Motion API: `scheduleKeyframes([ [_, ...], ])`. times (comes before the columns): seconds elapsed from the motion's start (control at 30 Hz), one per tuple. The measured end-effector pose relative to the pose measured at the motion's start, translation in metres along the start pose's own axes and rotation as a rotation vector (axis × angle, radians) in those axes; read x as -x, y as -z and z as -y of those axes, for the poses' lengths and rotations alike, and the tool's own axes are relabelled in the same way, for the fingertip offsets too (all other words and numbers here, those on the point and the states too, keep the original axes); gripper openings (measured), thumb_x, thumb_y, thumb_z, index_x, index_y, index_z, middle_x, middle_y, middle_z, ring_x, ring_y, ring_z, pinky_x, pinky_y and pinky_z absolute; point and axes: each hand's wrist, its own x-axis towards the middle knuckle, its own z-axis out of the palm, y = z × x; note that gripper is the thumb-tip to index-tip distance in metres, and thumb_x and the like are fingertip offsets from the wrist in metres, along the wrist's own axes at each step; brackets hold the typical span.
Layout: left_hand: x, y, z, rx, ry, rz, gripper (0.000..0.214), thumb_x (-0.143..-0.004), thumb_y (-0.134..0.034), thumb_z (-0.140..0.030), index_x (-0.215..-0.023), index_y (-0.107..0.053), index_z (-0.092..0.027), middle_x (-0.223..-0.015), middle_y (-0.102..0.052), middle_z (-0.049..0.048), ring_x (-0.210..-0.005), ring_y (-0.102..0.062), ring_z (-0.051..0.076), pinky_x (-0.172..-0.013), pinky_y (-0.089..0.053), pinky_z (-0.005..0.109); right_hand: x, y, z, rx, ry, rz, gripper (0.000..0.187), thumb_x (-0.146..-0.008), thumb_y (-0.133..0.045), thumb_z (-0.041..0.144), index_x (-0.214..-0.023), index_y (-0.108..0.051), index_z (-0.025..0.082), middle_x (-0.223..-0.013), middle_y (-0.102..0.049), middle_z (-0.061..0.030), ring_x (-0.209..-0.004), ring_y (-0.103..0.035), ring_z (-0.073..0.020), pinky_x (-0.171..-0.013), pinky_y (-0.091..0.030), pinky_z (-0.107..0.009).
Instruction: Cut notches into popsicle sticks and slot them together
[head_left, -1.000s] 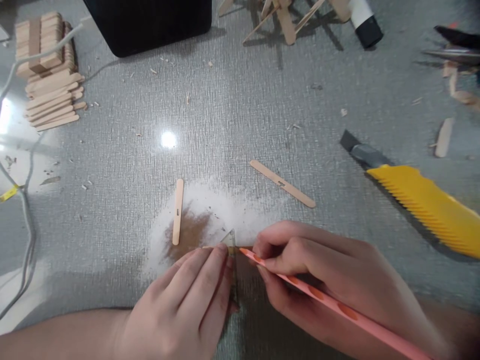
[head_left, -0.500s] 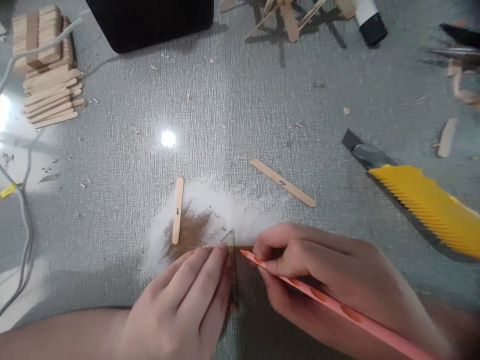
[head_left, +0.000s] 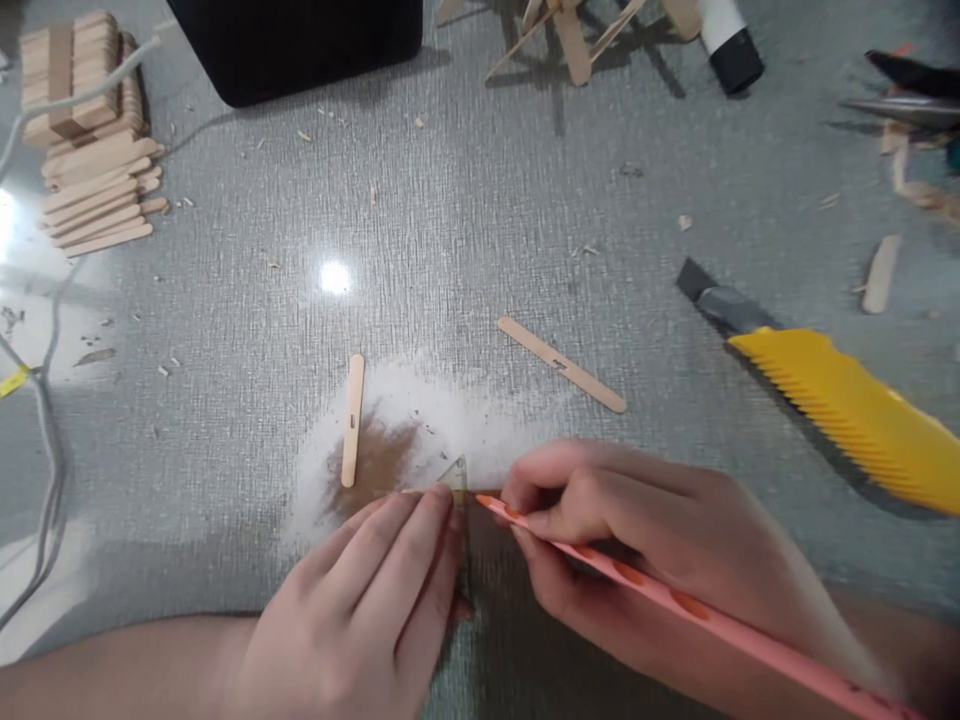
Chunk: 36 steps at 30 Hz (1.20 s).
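Note:
My left hand presses down with its fingers together on a clear set square, most of which is hidden beneath it. A wooden strip, mostly covered, seems to lie under the fingers. In my right hand is a pink pencil with orange dimples, pinched near its point. The pencil tip is just right of the set square's upright edge. Above my left hand lies a craft stick with a small slot cut in its middle. A second craft stick, notched at its centre, lies slanted above my right hand.
A yellow utility knife lies at the right, blade extended. Stacked craft sticks and a grey cable are at the left. A black object, a stick structure and a black-capped tube stand along the back.
The whole view has shifted slightly, moving things a little left. Both hands keep their places, with the pencil tip still beside the set square's edge.

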Motion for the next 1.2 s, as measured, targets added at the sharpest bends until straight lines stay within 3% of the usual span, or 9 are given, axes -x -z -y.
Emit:
scheduleKeyframes([
  [0.1, 0.0004, 0.0008, 0.0009, 0.001, -0.008, 0.005, 0.026, -0.097, -0.057, -0.014, -0.115, -0.073, -0.003, -0.126, -0.071, 0.0160, -0.115, -0.067, 0.027, -0.094, -0.064, 0.037, 0.0018, 0.0011, -0.0014, -0.015, 0.028, 0.055, 0.025, -0.086, -0.057, 0.004, -0.075, -0.043, 0.021, -0.079, -0.065, 0.0057, -0.062, -0.060, -0.0009, -0.059, -0.048, -0.012],
  [0.33, 0.0019, 0.0007, -0.0002, -0.005, -0.006, -0.006, 0.027, -0.098, -0.057, -0.015, -0.118, -0.071, -0.003, -0.127, -0.070, 0.0167, -0.116, -0.066, 0.028, -0.093, -0.064, 0.038, -0.0061, 0.0008, 0.0004, -0.027, -0.015, -0.021, 0.024, -0.088, -0.058, 0.006, -0.078, -0.044, 0.021, -0.081, -0.065, 0.0051, -0.061, -0.059, -0.0016, -0.059, -0.049, -0.013],
  [0.5, 0.0011, 0.0008, -0.0010, 0.001, 0.001, -0.005, 0.027, -0.098, -0.057, -0.014, -0.118, -0.071, -0.003, -0.127, -0.070, 0.0159, -0.117, -0.065, 0.028, -0.093, -0.064, 0.037, -0.0027, 0.0006, -0.0004, -0.003, 0.031, 0.051, 0.025, -0.088, -0.055, 0.004, -0.076, -0.043, 0.022, -0.079, -0.065, 0.0049, -0.061, -0.060, -0.0028, -0.057, -0.048, -0.014],
  [0.7, 0.0005, 0.0010, -0.0015, -0.005, -0.006, 0.004, 0.028, -0.098, -0.058, -0.016, -0.119, -0.071, -0.002, -0.128, -0.070, 0.0172, -0.116, -0.065, 0.029, -0.092, -0.064, 0.039, -0.0043, 0.0003, -0.0014, -0.026, -0.019, -0.019, 0.026, -0.088, -0.059, 0.005, -0.077, -0.043, 0.021, -0.080, -0.065, 0.0054, -0.061, -0.060, -0.0020, -0.058, -0.049, -0.013],
  [0.93, 0.0028, -0.0009, -0.0010, 0.006, 0.001, 0.002, 0.030, -0.098, -0.058, -0.016, -0.121, -0.071, -0.002, -0.130, -0.069, 0.0173, -0.120, -0.064, 0.030, -0.095, -0.063, 0.040, -0.0035, 0.0034, -0.0005, -0.032, 0.034, 0.070, 0.024, -0.086, -0.056, 0.003, -0.077, -0.044, 0.022, -0.078, -0.064, 0.0049, -0.060, -0.060, -0.0037, -0.055, -0.048, -0.014],
  [1.2, 0.0024, 0.0001, -0.0003, 0.008, -0.014, -0.004, 0.030, -0.098, -0.059, -0.018, -0.120, -0.071, -0.002, -0.127, -0.071, 0.0174, -0.114, -0.068, 0.030, -0.089, -0.067, 0.040, -0.0049, 0.0082, -0.0006, -0.113, 0.003, 0.040, 0.020, -0.084, -0.054, 0.005, -0.083, -0.047, 0.024, -0.079, -0.063, 0.0029, -0.058, -0.058, -0.0060, -0.053, -0.048, -0.018],
])
